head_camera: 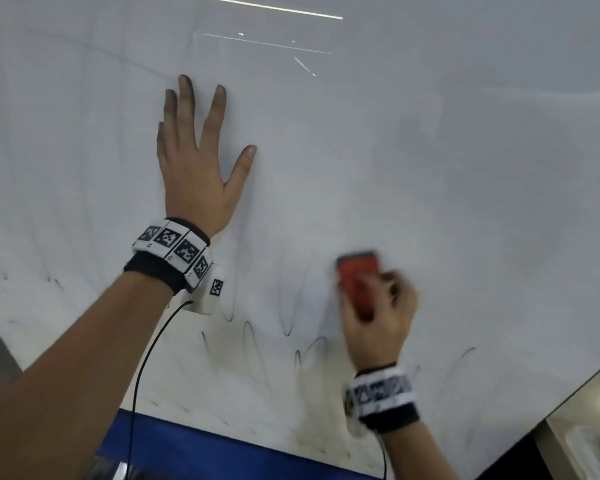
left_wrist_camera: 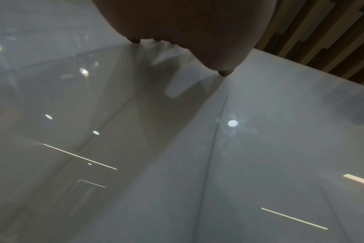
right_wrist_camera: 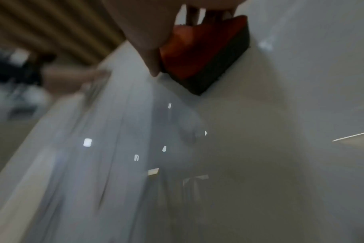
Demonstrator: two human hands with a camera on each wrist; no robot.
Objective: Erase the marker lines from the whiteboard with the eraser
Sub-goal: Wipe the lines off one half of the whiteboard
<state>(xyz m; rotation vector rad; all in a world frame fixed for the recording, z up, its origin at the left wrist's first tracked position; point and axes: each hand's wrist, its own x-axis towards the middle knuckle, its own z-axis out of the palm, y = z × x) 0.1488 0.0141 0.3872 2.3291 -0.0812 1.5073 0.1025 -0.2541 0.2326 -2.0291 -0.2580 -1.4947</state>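
Note:
A glossy whiteboard [head_camera: 413, 150] fills the head view. Thin black marker loops [head_camera: 250, 336] run across its lower part, with fainter smears to the left. My right hand [head_camera: 378, 317] grips a red eraser [head_camera: 357, 282] with a dark felt base and holds it against the board just right of the loops; it is blurred. In the right wrist view the eraser [right_wrist_camera: 202, 54] lies flat on the board under my fingers [right_wrist_camera: 148, 37]. My left hand [head_camera: 194, 161] presses flat on the board higher up to the left, fingers spread and smudged dark. The left wrist view shows its palm [left_wrist_camera: 187, 24] on the board [left_wrist_camera: 260, 148].
A blue strip [head_camera: 194, 441] runs under the board's lower edge. The board's right edge [head_camera: 568, 389] slants at the lower right, with a room behind it. Wooden slats [left_wrist_camera: 322, 32] stand beyond the board's top. A black cable [head_camera: 146, 368] hangs from my left wristband.

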